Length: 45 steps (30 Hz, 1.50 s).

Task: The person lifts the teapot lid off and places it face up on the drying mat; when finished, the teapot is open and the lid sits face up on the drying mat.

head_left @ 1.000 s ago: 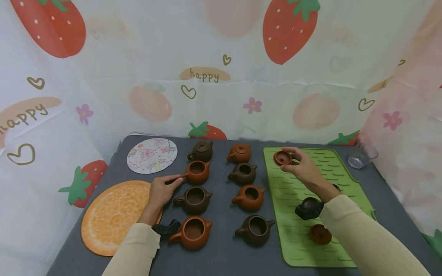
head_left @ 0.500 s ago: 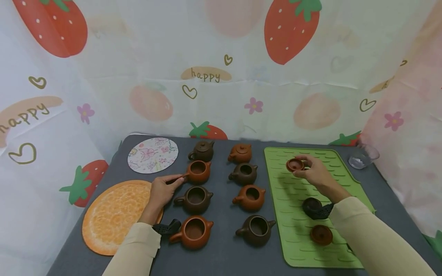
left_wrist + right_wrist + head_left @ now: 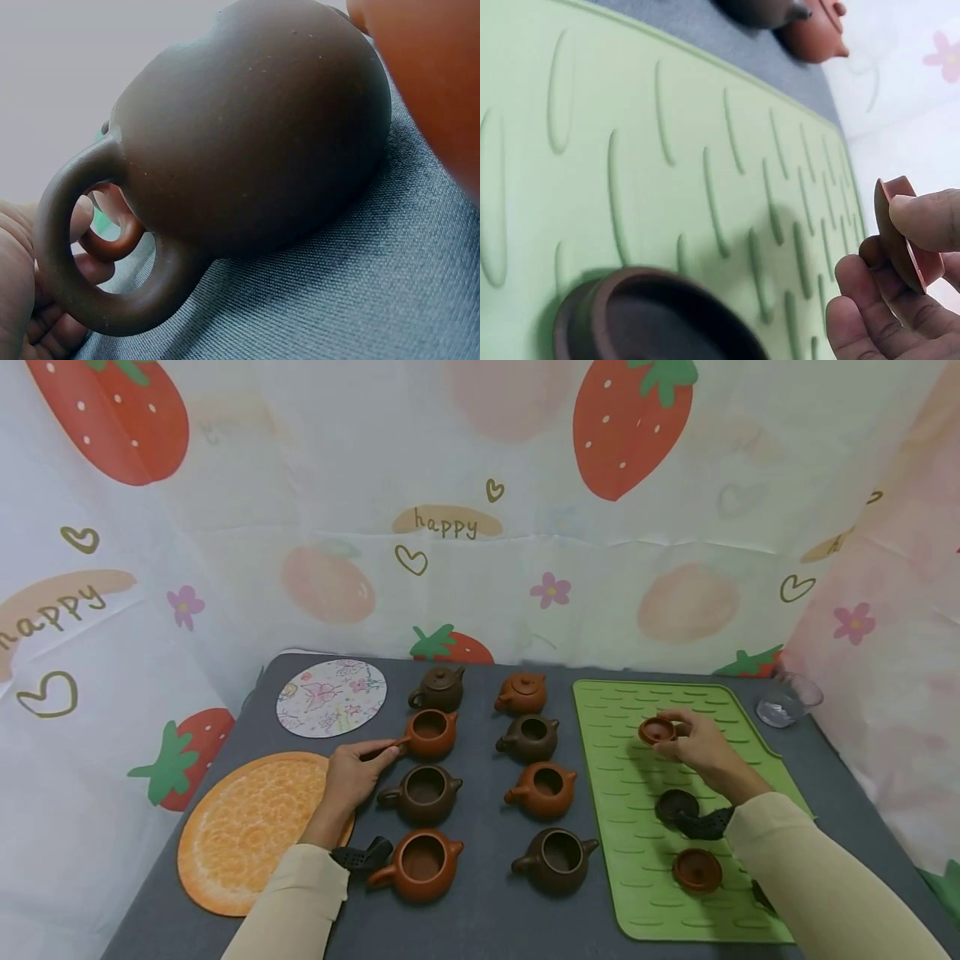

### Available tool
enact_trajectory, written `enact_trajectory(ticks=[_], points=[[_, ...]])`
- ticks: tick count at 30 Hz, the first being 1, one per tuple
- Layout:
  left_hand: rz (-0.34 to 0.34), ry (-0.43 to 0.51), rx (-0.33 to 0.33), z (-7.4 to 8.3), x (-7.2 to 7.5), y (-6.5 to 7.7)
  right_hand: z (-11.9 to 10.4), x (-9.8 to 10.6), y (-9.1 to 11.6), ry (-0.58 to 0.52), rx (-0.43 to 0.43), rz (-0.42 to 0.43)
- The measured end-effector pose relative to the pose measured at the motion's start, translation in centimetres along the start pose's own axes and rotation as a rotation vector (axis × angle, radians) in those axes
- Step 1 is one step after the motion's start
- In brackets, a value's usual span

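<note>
My left hand [image 3: 348, 783] pinches the handle of a reddish-brown clay teapot [image 3: 430, 747], which stands lidless in the left column. In the left wrist view a dark brown teapot [image 3: 247, 127] fills the foreground, and the pinched handle [image 3: 112, 241] shows through its loop. My right hand [image 3: 708, 753] holds a reddish-brown teapot lid [image 3: 657, 732] above the green ridged mat [image 3: 622, 877]. The right wrist view shows this lid tilted on edge between thumb and fingers, its knob on the side away from the thumb. Nearer me on the mat lie a dark lid [image 3: 675, 806] and a reddish-brown lid [image 3: 697, 870].
Two teapot columns run down the grey table [image 3: 487, 860]. The rearmost dark teapot [image 3: 438, 692] and orange teapot [image 3: 522, 693] wear lids; the others are uncovered. On the left lie an orange round mat [image 3: 247, 835] and a floral round mat [image 3: 330, 697]. A glass [image 3: 783, 703] stands back right.
My right hand has carried the lid rightward and toward me, from the mat's far left edge to over its middle. The left hand stays on the teapot's handle.
</note>
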<state>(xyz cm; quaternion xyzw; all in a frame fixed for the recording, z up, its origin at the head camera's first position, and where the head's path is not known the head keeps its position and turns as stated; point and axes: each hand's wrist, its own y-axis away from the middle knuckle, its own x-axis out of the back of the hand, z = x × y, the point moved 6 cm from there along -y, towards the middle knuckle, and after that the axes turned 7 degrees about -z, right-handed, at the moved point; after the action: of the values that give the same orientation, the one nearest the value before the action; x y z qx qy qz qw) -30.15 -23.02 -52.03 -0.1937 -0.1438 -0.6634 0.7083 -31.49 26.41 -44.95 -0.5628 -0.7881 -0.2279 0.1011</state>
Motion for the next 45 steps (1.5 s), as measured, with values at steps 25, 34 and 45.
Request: enact_trajectory(ticks=[25, 34, 45], points=[[-0.007, 0.010, -0.012, 0.6, 0.2, -0.1, 3.0, 0.5, 0.3, 0.168, -0.103, -0.031], [-0.004, 0.005, -0.006, 0.1, 0.0, 0.1, 3.2, 0.3, 0.4, 0.165, -0.088, -0.029], [0.002, 0.010, -0.018, 0.2, 0.1, 0.1, 3.2, 0.1, 0.5, 0.184, -0.090, -0.034]])
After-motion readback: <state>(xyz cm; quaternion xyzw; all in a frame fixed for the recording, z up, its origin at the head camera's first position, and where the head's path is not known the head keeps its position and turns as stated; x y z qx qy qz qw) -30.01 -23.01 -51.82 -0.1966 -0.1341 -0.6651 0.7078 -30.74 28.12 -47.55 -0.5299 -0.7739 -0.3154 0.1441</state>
